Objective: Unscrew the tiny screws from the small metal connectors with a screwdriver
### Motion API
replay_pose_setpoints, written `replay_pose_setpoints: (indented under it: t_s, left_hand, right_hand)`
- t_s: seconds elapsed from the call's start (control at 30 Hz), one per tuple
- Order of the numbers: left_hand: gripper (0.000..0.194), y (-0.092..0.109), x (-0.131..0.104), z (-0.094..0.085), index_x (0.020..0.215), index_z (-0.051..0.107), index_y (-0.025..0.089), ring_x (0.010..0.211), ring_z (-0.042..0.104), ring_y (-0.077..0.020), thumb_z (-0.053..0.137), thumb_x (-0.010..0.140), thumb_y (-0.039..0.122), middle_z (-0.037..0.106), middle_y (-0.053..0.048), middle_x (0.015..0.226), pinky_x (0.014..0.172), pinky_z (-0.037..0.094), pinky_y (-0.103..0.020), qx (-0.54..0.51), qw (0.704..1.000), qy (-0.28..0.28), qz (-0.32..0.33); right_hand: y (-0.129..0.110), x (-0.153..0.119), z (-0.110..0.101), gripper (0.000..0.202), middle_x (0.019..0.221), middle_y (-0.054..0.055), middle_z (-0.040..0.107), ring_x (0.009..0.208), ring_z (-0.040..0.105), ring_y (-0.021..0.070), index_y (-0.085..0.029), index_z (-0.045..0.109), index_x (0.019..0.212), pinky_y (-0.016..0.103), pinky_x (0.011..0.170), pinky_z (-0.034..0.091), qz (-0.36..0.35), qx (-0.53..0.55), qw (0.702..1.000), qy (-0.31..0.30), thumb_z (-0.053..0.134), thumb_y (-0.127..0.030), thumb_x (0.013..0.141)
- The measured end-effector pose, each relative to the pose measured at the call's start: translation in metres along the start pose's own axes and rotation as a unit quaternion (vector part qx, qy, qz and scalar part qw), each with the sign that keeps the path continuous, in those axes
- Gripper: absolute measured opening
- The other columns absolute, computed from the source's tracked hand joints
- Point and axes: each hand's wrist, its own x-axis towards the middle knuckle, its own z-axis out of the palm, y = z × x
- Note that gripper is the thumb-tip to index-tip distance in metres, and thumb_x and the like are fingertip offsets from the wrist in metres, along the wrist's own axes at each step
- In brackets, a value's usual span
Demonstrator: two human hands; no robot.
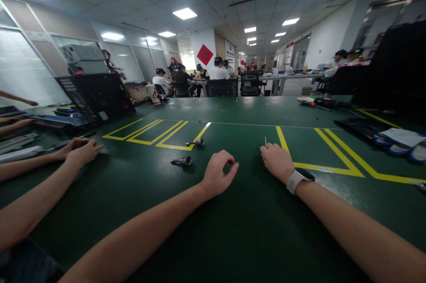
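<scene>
– How does the left hand (218, 174) look?
– Half curled, thumb close to the forefinger with a gap inside the curl; it seems to hold nothing
– And the right hand (277, 161)?
– Fingers bent, low over the smooth dark-green tabletop (253, 221). A thin pale upright sliver (265, 141) shows by the fingertips, but I can't tell whether it is gripped
– Where are the grey metal pieces?
– Left of the left hand. The nearer grey metal cup-ended piece with a slim stem (185, 161) lies on bare green; its farther, similar grey metal twin (199, 142) lies at the yellow tape outline (203, 133)
</scene>
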Motion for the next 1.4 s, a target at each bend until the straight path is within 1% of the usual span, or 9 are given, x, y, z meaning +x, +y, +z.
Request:
replay_pose_setpoints:
  t_s: [0.2,0.3,0.67,0.77,0.87,1.07,1.17,1.27,1.4]
  left_hand:
    - [0.014,0.002,0.000,0.000,0.077,0.052,0.017,0.073,0.050,-0.0148,0.046,0.085,0.028,0.056,-0.003,0.077,0.068,0.040,-0.029,0.016,1.000,-0.023,0.003]
    - [0.015,0.004,0.000,0.000,0.077,0.052,0.017,0.073,0.050,-0.0149,0.046,0.085,0.028,0.057,-0.003,0.078,0.068,0.040,-0.029,0.023,0.999,-0.036,0.013]
    - [0.017,0.008,-0.002,-0.001,0.082,0.055,0.016,0.078,0.053,-0.0164,0.044,0.086,0.028,0.060,-0.006,0.083,0.071,0.040,-0.031,0.048,0.995,-0.078,0.050]
    - [0.015,0.010,-0.005,-0.008,0.085,0.055,0.016,0.081,0.053,-0.0168,0.044,0.086,0.027,0.060,-0.006,0.087,0.072,0.040,-0.032,0.067,0.992,-0.091,0.052]
    - [0.013,0.004,-0.011,-0.023,0.087,0.056,0.017,0.082,0.054,-0.0177,0.046,0.085,0.026,0.060,-0.006,0.089,0.073,0.041,-0.032,0.108,0.988,-0.093,0.052]
    - [0.013,-0.034,-0.026,-0.062,0.090,0.056,0.017,0.087,0.054,-0.0219,0.048,0.082,0.025,0.059,-0.008,0.092,0.079,0.043,-0.037,0.212,0.977,-0.028,0.017]
    - [0.020,-0.055,-0.032,-0.077,0.096,0.056,0.017,0.094,0.054,-0.0250,0.050,0.081,0.030,0.059,-0.011,0.102,0.082,0.043,-0.041,0.249,0.968,-0.030,-0.016]
    - [0.029,-0.068,-0.036,-0.083,0.102,0.055,0.017,0.100,0.054,-0.0267,0.049,0.082,0.037,0.058,-0.012,0.107,0.086,0.043,-0.043,0.270,0.960,-0.056,-0.042]
    - [0.037,-0.074,-0.039,-0.080,0.108,0.054,0.016,0.101,0.055,-0.0270,0.048,0.083,0.042,0.060,-0.012,0.108,0.089,0.042,-0.045,0.267,0.956,-0.104,-0.057]
  right_hand:
    - [0.062,0.001,0.007,0.027,0.097,0.017,0.061,0.087,0.057,0.0260,-0.013,0.061,0.097,0.034,0.064,0.042,0.082,-0.032,0.996,-0.022,0.036,-0.021,0.090]
    - [0.087,0.000,0.010,0.026,0.096,0.017,0.061,0.088,0.057,0.0269,-0.012,0.062,0.094,0.034,0.063,0.042,0.111,-0.043,0.992,-0.034,0.038,-0.022,0.089]
    - [0.147,-0.024,0.003,0.030,0.098,0.022,0.060,0.088,0.058,0.0280,-0.012,0.063,0.093,0.034,0.061,0.035,0.214,-0.045,0.974,-0.060,0.034,-0.019,0.088]
    - [0.153,-0.026,0.003,0.029,0.097,0.022,0.060,0.089,0.057,0.0281,-0.011,0.063,0.094,0.035,0.060,0.034,0.229,-0.041,0.970,-0.062,0.037,-0.019,0.086]
    - [0.154,-0.026,0.005,0.029,0.096,0.022,0.060,0.090,0.057,0.0285,-0.011,0.064,0.092,0.035,0.060,0.034,0.236,-0.040,0.969,-0.063,0.036,-0.019,0.086]
    - [0.151,-0.028,0.005,0.035,0.100,0.022,0.059,0.091,0.057,0.0289,-0.011,0.064,0.093,0.035,0.060,0.034,0.242,-0.041,0.968,-0.058,0.032,-0.023,0.088]
    - [0.149,-0.029,0.005,0.035,0.102,0.023,0.059,0.092,0.057,0.0297,-0.011,0.064,0.097,0.036,0.061,0.033,0.246,-0.045,0.967,-0.047,0.032,-0.025,0.089]
    - [0.147,-0.030,0.006,0.034,0.104,0.022,0.059,0.092,0.057,0.0303,-0.011,0.062,0.099,0.036,0.060,0.032,0.247,-0.052,0.967,-0.033,0.034,-0.027,0.089]
    - [0.145,-0.031,0.007,0.035,0.102,0.021,0.061,0.091,0.057,0.0301,-0.011,0.062,0.097,0.035,0.059,0.031,0.239,-0.065,0.969,-0.010,0.034,-0.029,0.090]
